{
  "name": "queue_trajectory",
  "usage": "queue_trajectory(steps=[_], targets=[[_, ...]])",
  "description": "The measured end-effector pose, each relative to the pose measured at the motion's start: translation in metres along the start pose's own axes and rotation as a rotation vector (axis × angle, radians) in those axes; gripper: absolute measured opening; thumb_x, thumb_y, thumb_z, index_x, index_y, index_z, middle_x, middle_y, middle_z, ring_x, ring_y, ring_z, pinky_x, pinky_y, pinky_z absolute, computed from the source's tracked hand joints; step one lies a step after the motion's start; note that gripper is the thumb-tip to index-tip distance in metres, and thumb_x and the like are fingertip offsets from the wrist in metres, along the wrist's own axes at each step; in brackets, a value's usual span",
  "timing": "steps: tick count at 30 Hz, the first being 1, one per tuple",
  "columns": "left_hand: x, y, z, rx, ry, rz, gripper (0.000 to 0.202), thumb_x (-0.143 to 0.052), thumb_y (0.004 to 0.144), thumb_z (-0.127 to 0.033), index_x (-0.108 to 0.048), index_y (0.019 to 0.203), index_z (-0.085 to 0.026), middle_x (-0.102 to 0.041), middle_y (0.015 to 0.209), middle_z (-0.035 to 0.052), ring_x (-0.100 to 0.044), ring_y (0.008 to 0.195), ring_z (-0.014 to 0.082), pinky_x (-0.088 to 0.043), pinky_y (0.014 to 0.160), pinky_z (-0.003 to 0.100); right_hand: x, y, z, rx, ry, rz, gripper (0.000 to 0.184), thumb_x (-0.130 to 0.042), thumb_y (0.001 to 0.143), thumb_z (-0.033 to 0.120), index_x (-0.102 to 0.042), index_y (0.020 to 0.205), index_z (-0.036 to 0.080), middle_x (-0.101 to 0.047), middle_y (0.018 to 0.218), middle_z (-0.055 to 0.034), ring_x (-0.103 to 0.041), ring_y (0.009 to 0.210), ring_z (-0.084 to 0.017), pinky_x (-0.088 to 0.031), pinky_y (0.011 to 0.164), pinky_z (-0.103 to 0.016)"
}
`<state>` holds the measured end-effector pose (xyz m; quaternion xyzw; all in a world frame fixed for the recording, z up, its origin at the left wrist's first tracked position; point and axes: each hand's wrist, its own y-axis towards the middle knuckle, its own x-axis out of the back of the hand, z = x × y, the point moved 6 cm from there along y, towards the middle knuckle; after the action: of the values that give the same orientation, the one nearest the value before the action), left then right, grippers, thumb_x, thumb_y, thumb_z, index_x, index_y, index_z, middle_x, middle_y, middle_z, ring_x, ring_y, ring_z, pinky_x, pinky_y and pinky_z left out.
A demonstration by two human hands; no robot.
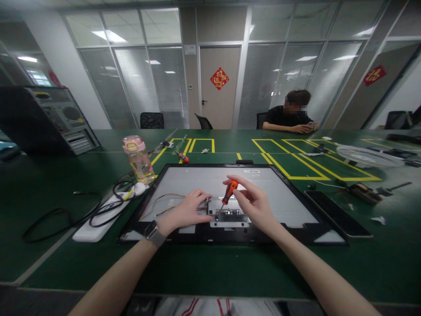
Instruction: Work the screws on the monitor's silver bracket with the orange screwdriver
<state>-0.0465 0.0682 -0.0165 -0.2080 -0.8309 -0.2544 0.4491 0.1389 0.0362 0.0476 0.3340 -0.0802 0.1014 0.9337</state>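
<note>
A flat display panel with a black frame lies back side up on the green table in front of me. On its lower middle sits a silver metal bracket with slots and small holes. My left hand, with a watch on its wrist, has thumb and fingers at the bracket's left end, gripping it there. My right hand holds a red and black screwdriver by the handle. The screwdriver is tilted, its shaft pointing down to the bracket's left part; any screw under the tip is too small to make out. Thin wires run left from the bracket.
Left of the panel are a white power strip, black cables and a pink-lidded bottle. Another screwdriver lies behind. To the right lie a dark flat slab and a power tool. A person sits across the table.
</note>
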Motion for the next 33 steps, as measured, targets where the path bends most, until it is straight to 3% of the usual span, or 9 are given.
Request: queue_trajectory(steps=[4,9,14,19,22,25,28,33], targets=[[0.000,-0.001,-0.001,0.004,0.013,0.009,0.061,-0.071,0.077,-0.046,-0.052,0.131,-0.025,-0.052,0.116,0.0066,-0.053,0.107,0.0249,-0.045,0.095,0.039,0.002,0.003,0.001,0.004,-0.056,-0.029,0.031,-0.055,0.091,0.029,-0.063,0.121,0.026,-0.069,0.107,-0.0076,-0.066,0.074,-0.015,-0.051,0.061,-0.028],[0.001,0.000,-0.003,0.001,0.020,0.012,0.059,-0.070,0.078,-0.047,-0.052,0.130,-0.025,-0.052,0.115,0.0063,-0.052,0.108,0.0253,-0.045,0.095,0.039,0.001,0.003,-0.004,-0.041,-0.019,-0.009,0.031,-0.053,0.093,0.030,-0.062,0.122,0.026,-0.068,0.102,-0.0071,-0.060,0.064,-0.013,-0.048,0.054,-0.027],[0.000,0.000,-0.001,0.010,0.028,0.011,0.059,-0.072,0.077,-0.042,-0.052,0.130,-0.025,-0.052,0.114,0.0067,-0.053,0.106,0.0249,-0.046,0.094,0.039,0.006,0.004,0.005,0.076,-0.105,-0.064,0.021,-0.066,0.085,0.026,-0.070,0.106,0.026,-0.065,0.094,-0.0043,-0.059,0.071,-0.016,-0.051,0.070,-0.034],[-0.001,0.000,-0.001,-0.008,0.038,0.001,0.060,-0.072,0.077,-0.042,-0.052,0.130,-0.024,-0.052,0.116,0.0071,-0.052,0.109,0.0254,-0.045,0.096,0.039,0.002,0.003,0.010,0.040,-0.086,0.060,0.025,-0.059,0.090,0.025,-0.067,0.113,0.026,-0.069,0.105,-0.0071,-0.064,0.081,-0.019,-0.052,0.077,-0.038],[0.000,-0.001,-0.002,-0.009,0.037,0.001,0.060,-0.072,0.077,-0.045,-0.051,0.130,-0.024,-0.053,0.115,0.0069,-0.052,0.108,0.0256,-0.045,0.095,0.039,0.000,0.002,0.009,-0.009,-0.025,0.098,0.030,-0.053,0.093,0.025,-0.062,0.121,0.026,-0.068,0.114,-0.0091,-0.062,0.072,-0.015,-0.053,0.066,-0.032],[0.000,-0.001,-0.002,-0.014,0.033,0.002,0.060,-0.071,0.078,-0.046,-0.052,0.130,-0.025,-0.053,0.114,0.0063,-0.053,0.108,0.0254,-0.045,0.095,0.039,-0.003,0.001,0.005,-0.051,0.033,0.122,0.033,-0.048,0.095,0.027,-0.058,0.126,0.025,-0.067,0.117,-0.0112,-0.051,0.053,-0.008,-0.044,0.047,-0.025],[0.000,-0.001,-0.001,-0.010,0.028,0.005,0.061,-0.072,0.077,-0.046,-0.051,0.131,-0.025,-0.053,0.114,0.0064,-0.053,0.108,0.0254,-0.045,0.095,0.039,0.000,0.003,-0.002,-0.053,0.012,0.062,0.033,-0.048,0.095,0.028,-0.057,0.126,0.025,-0.067,0.114,-0.0106,-0.048,0.051,-0.008,-0.042,0.045,-0.025],[-0.001,0.000,0.001,-0.003,0.028,0.009,0.062,-0.072,0.076,-0.047,-0.052,0.131,-0.027,-0.053,0.115,0.0065,-0.053,0.107,0.0259,-0.045,0.094,0.040,0.011,0.006,-0.005,0.041,-0.216,-0.120,0.026,-0.063,0.087,0.029,-0.065,0.112,0.024,-0.065,0.086,-0.0031,-0.054,0.063,-0.014,-0.048,0.061,-0.031]])
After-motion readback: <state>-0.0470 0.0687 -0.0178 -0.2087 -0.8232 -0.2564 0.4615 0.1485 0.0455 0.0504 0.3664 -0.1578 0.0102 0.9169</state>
